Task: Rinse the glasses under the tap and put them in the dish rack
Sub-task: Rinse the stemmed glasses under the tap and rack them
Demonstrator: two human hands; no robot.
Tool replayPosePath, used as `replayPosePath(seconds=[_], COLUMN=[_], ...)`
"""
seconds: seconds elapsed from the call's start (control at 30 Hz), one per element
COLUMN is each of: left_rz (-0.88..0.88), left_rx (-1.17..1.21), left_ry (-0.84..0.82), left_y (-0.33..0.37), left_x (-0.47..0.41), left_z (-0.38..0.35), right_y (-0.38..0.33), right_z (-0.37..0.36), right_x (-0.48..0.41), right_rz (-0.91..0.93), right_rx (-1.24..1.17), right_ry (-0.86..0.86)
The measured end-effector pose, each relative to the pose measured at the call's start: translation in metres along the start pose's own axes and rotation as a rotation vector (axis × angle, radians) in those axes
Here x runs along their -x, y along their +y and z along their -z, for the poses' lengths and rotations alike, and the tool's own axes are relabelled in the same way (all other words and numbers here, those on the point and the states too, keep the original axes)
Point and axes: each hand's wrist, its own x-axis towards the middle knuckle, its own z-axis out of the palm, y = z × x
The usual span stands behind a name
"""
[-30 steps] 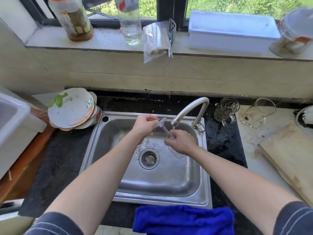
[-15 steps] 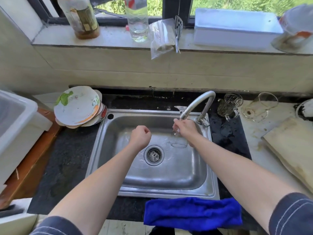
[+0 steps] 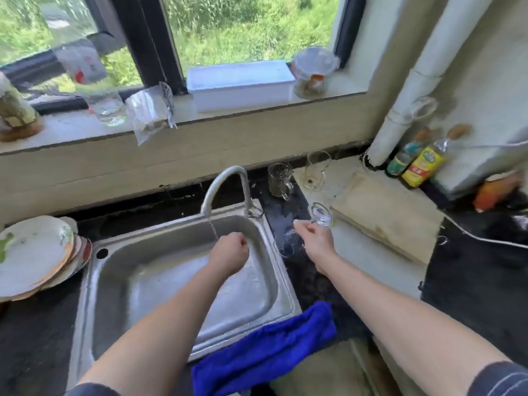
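The sink point(image 3: 160, 284) is showing brushed metal with a dull sheen, and the tap point(image 3: 225, 178) at its far edge is gleaming as smooth polished metal. At the near edge a blue cloth point(image 3: 265, 344) is looking soft and fluffy. The desk point(image 3: 37, 338) is showing dark speckled stone. To the right a cutting board point(image 3: 383, 212) is showing pale, matt, worn wood, and the stemmed glass point(image 3: 321, 214) is glinting clear and smooth.

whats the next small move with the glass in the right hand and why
Probably carry the stemmed glass to the rack and set it down: the right hand holds it over the counter beside the sink, clear of the running tap. No rack is in view, so direction is unclear.
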Motion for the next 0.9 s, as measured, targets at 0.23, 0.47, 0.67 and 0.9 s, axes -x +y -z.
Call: replayPosePath(seconds=[0.23,0.47,0.67,0.9], left_rz=[-0.278,-0.545,-0.808,-1.035], left_rx=[-0.081,-0.121,-0.173,-0.201], left_ry=[-0.012,-0.081,-0.190,-0.430], left_y=[0.137,0.283,0.406,0.500], left_x=[0.038,0.101,0.171,0.246], left_z=[-0.050,-0.131,-0.212,-0.317], right_y=[0.034,0.100,0.164,0.241], right_z=[0.185,0.354,0.472,0.556], right_x=[0.036,0.118,0.202,0.283], right_rz=[-0.016,-0.013,-0.093,-0.245], right_rx=[-0.173,-0.223,-0.270,-0.244], right_ry=[0.343,0.642,0.894,1.128])
